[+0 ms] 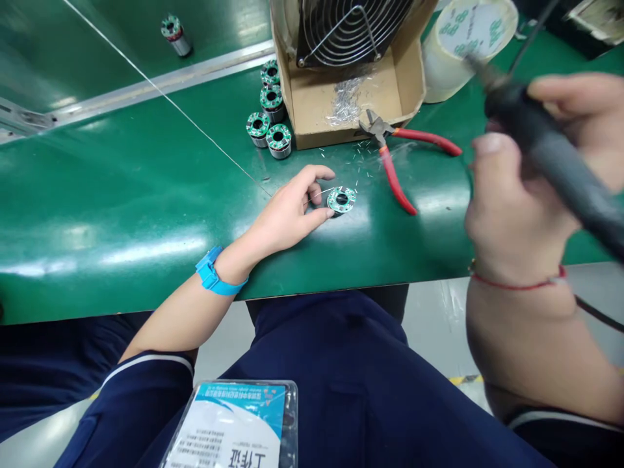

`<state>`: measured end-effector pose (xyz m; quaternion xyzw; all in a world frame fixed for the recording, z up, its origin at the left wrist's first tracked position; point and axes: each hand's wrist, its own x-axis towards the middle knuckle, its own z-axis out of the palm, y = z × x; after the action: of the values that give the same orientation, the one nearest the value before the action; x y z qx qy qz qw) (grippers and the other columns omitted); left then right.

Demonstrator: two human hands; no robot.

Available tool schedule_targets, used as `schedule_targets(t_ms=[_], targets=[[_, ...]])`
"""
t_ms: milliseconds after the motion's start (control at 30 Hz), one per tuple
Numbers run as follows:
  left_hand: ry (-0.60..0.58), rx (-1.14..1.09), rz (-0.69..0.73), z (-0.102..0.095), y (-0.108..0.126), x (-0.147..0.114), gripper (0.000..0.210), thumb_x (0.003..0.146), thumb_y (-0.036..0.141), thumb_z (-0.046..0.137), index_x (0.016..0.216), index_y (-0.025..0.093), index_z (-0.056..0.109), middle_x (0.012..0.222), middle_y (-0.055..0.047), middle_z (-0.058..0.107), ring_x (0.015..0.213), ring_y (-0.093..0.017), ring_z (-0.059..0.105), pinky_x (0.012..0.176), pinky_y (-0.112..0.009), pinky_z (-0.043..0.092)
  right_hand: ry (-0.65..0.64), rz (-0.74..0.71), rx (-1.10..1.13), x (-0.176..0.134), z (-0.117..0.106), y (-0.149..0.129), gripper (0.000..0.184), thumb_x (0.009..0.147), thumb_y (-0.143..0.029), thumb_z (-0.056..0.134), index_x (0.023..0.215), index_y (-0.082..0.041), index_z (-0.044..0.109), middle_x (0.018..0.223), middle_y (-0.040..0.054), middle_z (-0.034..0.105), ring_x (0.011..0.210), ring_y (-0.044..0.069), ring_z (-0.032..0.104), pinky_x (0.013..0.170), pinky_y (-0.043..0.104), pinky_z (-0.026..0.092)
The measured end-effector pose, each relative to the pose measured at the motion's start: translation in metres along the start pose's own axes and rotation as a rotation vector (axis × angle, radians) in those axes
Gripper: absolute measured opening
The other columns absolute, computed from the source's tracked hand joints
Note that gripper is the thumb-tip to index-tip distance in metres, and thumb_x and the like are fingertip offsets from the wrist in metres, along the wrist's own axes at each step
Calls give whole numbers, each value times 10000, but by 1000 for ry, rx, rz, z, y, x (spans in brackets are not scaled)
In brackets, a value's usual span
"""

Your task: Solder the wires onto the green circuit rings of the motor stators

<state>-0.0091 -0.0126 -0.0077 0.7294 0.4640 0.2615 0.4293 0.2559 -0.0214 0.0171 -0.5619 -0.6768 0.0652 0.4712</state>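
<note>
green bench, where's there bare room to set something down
Widest: the green bench left of the left hand, between the thin wire and the front edge. Smaller: between the red-handled pliers and that edge. Crowded: around the cardboard box, with board-topped cylinders and the pliers.

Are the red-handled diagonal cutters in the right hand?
No, the right hand grips a soldering iron, while the diagonal cutters lie untouched with their red handles spread on the green bench.
</note>
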Motion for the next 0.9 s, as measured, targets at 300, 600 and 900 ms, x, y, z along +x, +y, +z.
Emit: schedule_targets(t_ms=[300, 600, 900], targets=[[-83, 215, 86, 3, 4, 0, 436, 894, 158, 667, 1322, 175, 588, 1326, -65, 648, 1172, -203, 613, 1008, -324, 485, -387, 69, -138, 9, 17, 50, 843, 820, -661, 689, 1429, -134, 439, 1465, 214, 543, 1380, 315, 556, 1147, 519, 451], [67, -27, -2, 6, 5, -1, 363, 822, 221, 786, 1128, 229, 591, 727, 64, 504, 568, -81, 371, 554, -233, 324, -430, 93, -300, -16, 17, 43, 534, 686, -178, 637, 1213, -179, 549, 1158, 113, 661, 963, 208, 639, 874, 361, 509], [134, 95, 132, 2, 13, -5, 373, 823, 246, 827, 1093, 200, 574, 1066, -30, 655, 944, -167, 622, 792, -283, 482, -557, -154, -212, -27, -13, 25, 550, 692, -304, 619, 1232, -203, 585, 1095, 98, 703, 921, 235, 582, 837, 400, 481]])
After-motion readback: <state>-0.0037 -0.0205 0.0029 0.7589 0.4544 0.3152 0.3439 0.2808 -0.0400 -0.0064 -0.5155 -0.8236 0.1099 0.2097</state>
